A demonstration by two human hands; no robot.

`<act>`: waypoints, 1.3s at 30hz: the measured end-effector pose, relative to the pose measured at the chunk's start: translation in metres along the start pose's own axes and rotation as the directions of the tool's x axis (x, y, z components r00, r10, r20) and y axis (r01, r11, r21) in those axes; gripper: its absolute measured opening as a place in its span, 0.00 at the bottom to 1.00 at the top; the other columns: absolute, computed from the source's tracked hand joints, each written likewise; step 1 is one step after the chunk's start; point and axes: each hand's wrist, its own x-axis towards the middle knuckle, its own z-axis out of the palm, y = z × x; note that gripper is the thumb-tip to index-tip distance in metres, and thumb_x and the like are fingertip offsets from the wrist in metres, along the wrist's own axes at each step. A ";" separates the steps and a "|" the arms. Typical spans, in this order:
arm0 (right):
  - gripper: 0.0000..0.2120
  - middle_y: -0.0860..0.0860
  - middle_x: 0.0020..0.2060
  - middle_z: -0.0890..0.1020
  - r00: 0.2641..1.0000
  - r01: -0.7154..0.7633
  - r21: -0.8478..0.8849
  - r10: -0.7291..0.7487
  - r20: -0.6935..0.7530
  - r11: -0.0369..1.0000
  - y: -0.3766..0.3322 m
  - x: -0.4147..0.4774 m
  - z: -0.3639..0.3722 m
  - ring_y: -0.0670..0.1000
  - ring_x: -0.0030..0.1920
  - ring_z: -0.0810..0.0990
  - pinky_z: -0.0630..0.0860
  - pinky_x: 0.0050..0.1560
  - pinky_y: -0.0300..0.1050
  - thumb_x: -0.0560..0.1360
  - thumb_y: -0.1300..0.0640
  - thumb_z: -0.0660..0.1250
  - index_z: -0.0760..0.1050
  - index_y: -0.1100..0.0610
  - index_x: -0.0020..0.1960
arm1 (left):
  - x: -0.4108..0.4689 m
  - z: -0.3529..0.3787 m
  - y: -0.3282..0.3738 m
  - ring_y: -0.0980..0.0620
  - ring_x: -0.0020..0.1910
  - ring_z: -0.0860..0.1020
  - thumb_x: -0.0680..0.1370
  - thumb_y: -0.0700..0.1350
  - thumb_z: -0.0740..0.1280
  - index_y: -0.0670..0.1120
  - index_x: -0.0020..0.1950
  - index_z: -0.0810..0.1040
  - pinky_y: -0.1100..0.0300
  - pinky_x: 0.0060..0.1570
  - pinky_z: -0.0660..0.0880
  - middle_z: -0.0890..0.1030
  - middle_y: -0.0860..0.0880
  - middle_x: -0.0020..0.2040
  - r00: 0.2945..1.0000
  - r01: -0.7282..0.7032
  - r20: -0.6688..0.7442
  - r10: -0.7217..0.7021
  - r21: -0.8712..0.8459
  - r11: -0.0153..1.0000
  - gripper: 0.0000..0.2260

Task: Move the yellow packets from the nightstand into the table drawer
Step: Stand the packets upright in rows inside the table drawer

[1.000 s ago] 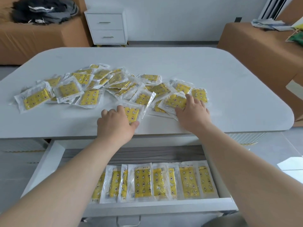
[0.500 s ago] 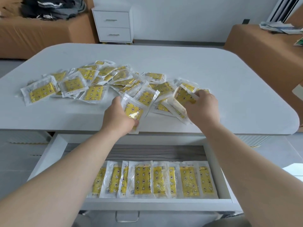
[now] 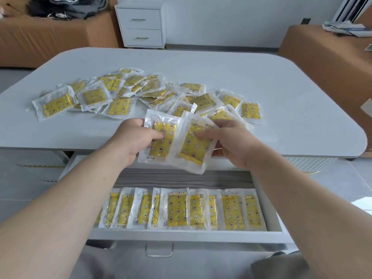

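My left hand (image 3: 133, 138) grips a yellow packet (image 3: 161, 144) in clear wrap, thumb across its face. My right hand (image 3: 229, 141) pinches a second yellow packet (image 3: 193, 150) that overlaps the first. Both packets are lifted above the table's front edge. A loose heap of yellow packets (image 3: 145, 91) lies spread over the white tabletop (image 3: 281, 93) behind my hands. Below, the open table drawer (image 3: 181, 234) holds a row of several yellow packets (image 3: 177, 210) standing side by side along its front.
A white two-drawer nightstand (image 3: 142, 25) stands against the far wall. Brown covered furniture with dark clothes (image 3: 66, 5) sits at the back left, another brown piece with papers (image 3: 342, 29) at the right. The drawer's rear half shows grey lining (image 3: 181, 180).
Both hands picked one packet each from the heap, lifted them and drew them back toward the table's front edge, bringing the two packets together.
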 end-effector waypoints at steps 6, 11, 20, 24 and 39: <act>0.11 0.59 0.45 0.86 0.971 0.046 -0.529 0.086 0.222 0.847 0.022 -0.010 0.016 0.54 0.40 0.86 0.84 0.43 0.48 0.71 0.62 0.78 0.79 0.59 0.51 | -0.005 -0.021 -0.012 0.52 0.49 0.84 0.70 0.40 0.80 0.42 0.58 0.82 0.58 0.54 0.78 0.86 0.48 0.50 0.999 0.014 0.028 -0.017 0.117 0.993 0.18; 0.15 0.49 0.45 0.81 0.980 0.088 -0.785 0.089 0.179 0.613 0.067 0.003 0.054 0.49 0.40 0.80 0.77 0.37 0.42 0.73 0.55 0.76 0.76 0.54 0.56 | -0.015 -0.034 -0.022 0.52 0.39 0.86 0.71 0.37 0.79 0.44 0.51 0.83 0.61 0.33 0.80 0.87 0.48 0.43 0.996 0.064 0.054 -0.071 0.123 0.990 0.11; 0.27 0.53 0.58 0.81 0.971 0.117 -0.822 0.109 0.212 0.557 0.116 0.018 0.097 0.54 0.51 0.82 0.82 0.52 0.51 0.75 0.55 0.73 0.70 0.53 0.72 | -0.023 -0.042 -0.055 0.49 0.46 0.85 0.73 0.38 0.77 0.43 0.52 0.83 0.60 0.41 0.79 0.87 0.46 0.46 0.974 0.147 0.136 -0.184 0.243 0.959 0.09; 0.25 0.55 0.53 0.81 0.963 0.159 -0.882 0.126 0.238 0.444 0.124 0.019 0.108 0.56 0.44 0.84 0.84 0.46 0.54 0.78 0.56 0.68 0.68 0.50 0.73 | -0.016 -0.052 -0.075 0.45 0.49 0.85 0.73 0.38 0.76 0.42 0.51 0.83 0.49 0.53 0.80 0.87 0.45 0.46 0.956 0.216 0.136 -0.261 0.278 0.936 0.08; 0.23 0.56 0.65 0.70 0.984 0.175 -0.976 -0.048 0.170 0.126 0.114 0.009 0.113 0.58 0.61 0.75 0.76 0.55 0.52 0.80 0.48 0.67 0.67 0.53 0.72 | -0.005 -0.038 -0.122 0.43 0.46 0.85 0.68 0.37 0.80 0.39 0.54 0.80 0.47 0.53 0.81 0.86 0.41 0.48 0.875 0.396 0.139 -0.463 0.344 0.851 0.18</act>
